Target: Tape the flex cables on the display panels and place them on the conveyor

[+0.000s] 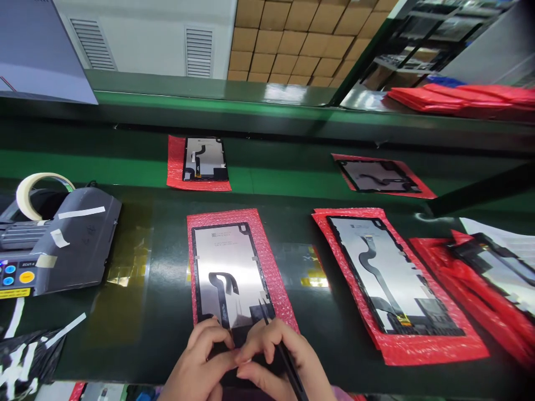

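Observation:
A display panel (225,250) with a silvery back and dark ribbon cable lies on a pink bubble-wrap sleeve (273,273) in front of me. My left hand (204,356) is at the panel's near edge, its fingers bent and pinched together; what they hold, if anything, is hidden. Beside it, my right hand (288,356) grips black tweezers (291,372), whose tips point away from me over the panel's lower right corner. The fingertips of both hands meet above the near edge, covering that part of the panel.
A grey tape dispenser (83,239) with a cream tape roll (27,195) stands left. To the right lie another panel (376,262) on red wrap and a partly cut-off one (501,267). Two more panels, left (209,156) and right (376,175), lie on the green strip behind.

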`<action>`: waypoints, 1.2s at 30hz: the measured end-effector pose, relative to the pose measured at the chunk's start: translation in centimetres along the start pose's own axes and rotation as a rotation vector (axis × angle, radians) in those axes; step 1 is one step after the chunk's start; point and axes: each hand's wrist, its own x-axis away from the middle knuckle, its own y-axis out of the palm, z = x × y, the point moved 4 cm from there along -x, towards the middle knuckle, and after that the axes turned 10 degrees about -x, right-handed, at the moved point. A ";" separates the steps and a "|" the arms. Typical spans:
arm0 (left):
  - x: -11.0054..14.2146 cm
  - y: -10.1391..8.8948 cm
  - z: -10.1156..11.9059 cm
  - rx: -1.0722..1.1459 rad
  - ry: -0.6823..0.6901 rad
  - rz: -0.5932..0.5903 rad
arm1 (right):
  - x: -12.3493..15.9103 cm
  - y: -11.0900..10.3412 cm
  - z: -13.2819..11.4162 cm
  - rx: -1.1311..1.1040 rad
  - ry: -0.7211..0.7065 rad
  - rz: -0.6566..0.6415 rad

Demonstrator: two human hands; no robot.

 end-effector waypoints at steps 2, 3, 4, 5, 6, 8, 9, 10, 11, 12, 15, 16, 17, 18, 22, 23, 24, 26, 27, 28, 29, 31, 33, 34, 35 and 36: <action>0.0 0.1 -0.1 -0.054 -0.029 0.054 | -1.3 -0.4 -0.8 -0.006 0.031 0.032; -0.1 0.0 -0.1 -0.104 -0.038 0.077 | -2.0 -0.7 -1.3 0.000 0.048 0.066; -0.3 -0.2 0.0 -0.180 -0.054 0.094 | -2.9 -1.2 -1.8 0.003 0.057 0.101; -0.6 -0.5 0.0 -0.273 -0.075 0.110 | -3.7 -1.6 -2.2 0.003 0.061 0.132; -0.9 -0.8 0.0 -0.374 -0.092 0.124 | -4.6 -2.0 -2.7 0.002 0.061 0.158; -1.8 -1.4 -0.1 -0.568 -0.109 0.141 | -6.0 -2.5 -3.3 -0.008 0.048 0.189; -2.4 -1.6 -0.3 -0.652 -0.103 0.136 | -6.5 -2.6 -3.4 -0.016 0.039 0.197; -2.9 -1.7 -0.5 -0.720 -0.084 0.119 | -6.8 -2.7 -3.4 -0.022 0.038 0.215; -3.4 -1.7 -0.8 -0.776 -0.059 0.091 | -7.0 -2.8 -3.2 -0.028 0.040 0.231; -3.8 -1.8 -1.1 -0.824 -0.041 0.058 | -7.0 -2.8 -3.0 -0.033 0.039 0.243; -4.5 -2.0 -2.3 -0.893 -0.049 0.013 | -6.8 -3.0 -2.2 -0.030 0.047 0.265; -4.6 -2.1 -2.6 -0.894 -0.060 0.015 | -6.7 -3.1 -2.0 -0.025 0.052 0.266; -4.6 -2.2 -2.8 -0.885 -0.066 0.016 | -6.6 -3.1 -1.8 -0.020 0.060 0.265; -4.7 -2.2 -3.0 -0.871 -0.068 0.017 | -6.7 -3.1 -1.6 -0.013 0.069 0.256; -4.8 -2.5 -3.6 -0.791 -0.073 -0.005 | -7.7 -2.3 -0.5 0.006 0.152 0.154; -4.8 -2.6 -3.8 -0.756 -0.088 -0.013 | -8.1 -1.9 -0.1 0.018 0.180 0.115; -4.8 -2.7 -4.0 -0.716 -0.109 -0.023 | -8.4 -1.5 0.5 0.035 0.200 0.076; -4.7 -2.9 -4.5 -0.648 -0.143 -0.036 | -9.2 -0.7 1.7 0.087 0.215 0.014; -4.7 -2.9 -4.7 -0.629 -0.144 -0.038 | -9.5 -0.4 2.3 0.119 0.210 -0.008; -4.7 -2.9 -4.8 -0.624 -0.132 -0.035 | -9.7 -0.1 2.8 0.151 0.201 -0.021; -4.7 -2.9 -4.8 -0.627 -0.114 -0.029 | -9.9 0.1 3.3 0.183 0.189 -0.027; -4.6 -2.8 -4.8 -0.642 -0.076 -0.007 | -10.2 0.4 3.8 0.251 0.158 -0.020; -4.6 -2.7 -4.9 -0.654 -0.062 0.007 | -10.3 0.6 4.1 0.309 0.128 -0.001; -4.6 -2.6 -4.9 -0.657 -0.062 0.010 | -10.4 0.6 4.2 0.330 0.118 0.008; -4.6 -2.6 -4.9 -0.658 -0.066 0.010 | -10.4 0.6 4.3 0.344 0.111 0.016; -4.6 -2.6 -4.9 -0.659 -0.070 0.009 | -10.4 0.6 4.4 0.349 0.107 0.023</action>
